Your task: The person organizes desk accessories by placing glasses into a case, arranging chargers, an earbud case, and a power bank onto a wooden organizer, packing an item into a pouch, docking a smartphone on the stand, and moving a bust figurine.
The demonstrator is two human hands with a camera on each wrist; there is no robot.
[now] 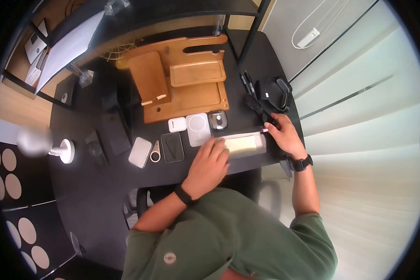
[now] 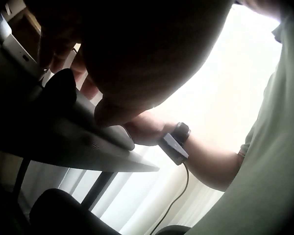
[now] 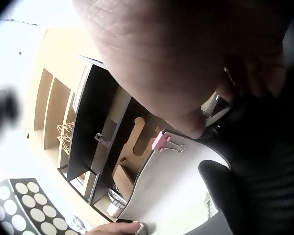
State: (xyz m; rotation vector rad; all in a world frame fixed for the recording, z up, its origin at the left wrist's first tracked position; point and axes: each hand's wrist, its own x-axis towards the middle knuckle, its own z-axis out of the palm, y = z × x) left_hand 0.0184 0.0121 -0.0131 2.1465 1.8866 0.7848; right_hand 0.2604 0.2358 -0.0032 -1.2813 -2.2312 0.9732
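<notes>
Green shirt (image 1: pixel 219 233) | hands (image 1: pixel 209 164) at pale-lined container (image 1: pixel 261 143) | yellowish pad (image 1: pixel 239 144) inside

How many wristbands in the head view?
2. The left wristband sits just behind the left hand; the right wristband sits just behind the right hand. Neither bare forearm shows another.

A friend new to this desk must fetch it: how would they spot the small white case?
Find the big wooden stand on the black desk. Of three things along its near edge, the small white case is leftmost. It is plain and rounded, unlike the larger white pad with a circle and the glossy dark case.
</notes>
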